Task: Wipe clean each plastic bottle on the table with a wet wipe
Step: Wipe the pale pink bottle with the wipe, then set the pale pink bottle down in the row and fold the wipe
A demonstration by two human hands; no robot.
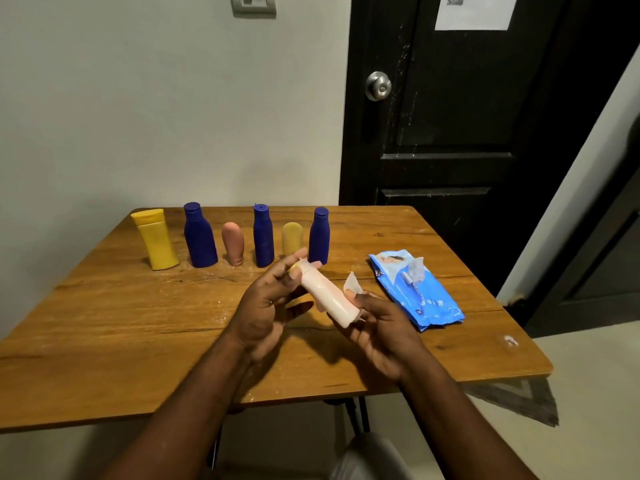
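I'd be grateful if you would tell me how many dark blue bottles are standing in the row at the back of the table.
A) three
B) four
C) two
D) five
A: the row holds exactly three, the left blue bottle, the middle blue bottle and the right blue bottle.

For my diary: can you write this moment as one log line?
phase: wiping | left hand: pinches pale bottle top | right hand: grips wet wipe at base
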